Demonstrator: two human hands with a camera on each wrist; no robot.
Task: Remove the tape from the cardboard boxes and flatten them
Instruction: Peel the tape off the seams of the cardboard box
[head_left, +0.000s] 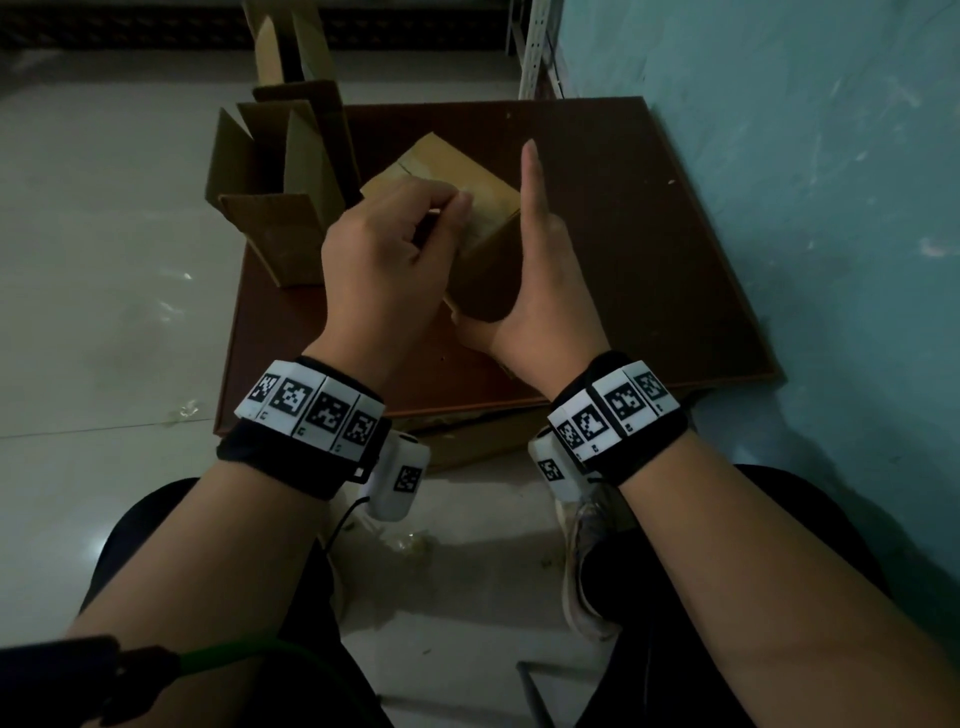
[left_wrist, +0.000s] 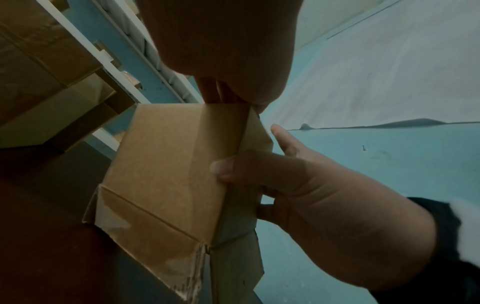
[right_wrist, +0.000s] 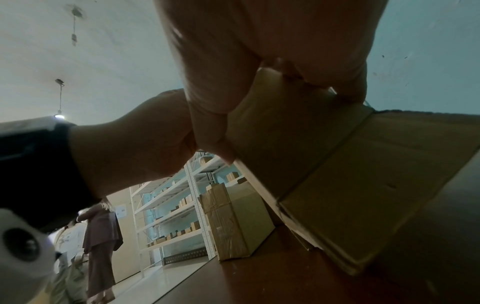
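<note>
A small closed cardboard box stands tilted on the brown table. My left hand is curled over the box's top and pinches the clear tape strip at its upper edge. My right hand grips the box's right side, the index finger straight up along it and the thumb pressed on the near face. In the left wrist view the box shows a tape band down one face and torn tape at its lower flaps. The right wrist view shows the box under my palm.
Two opened cardboard boxes stand at the table's left edge, another behind them. A teal wall is close on the right. A large taped box, white shelving and a standing person are farther off.
</note>
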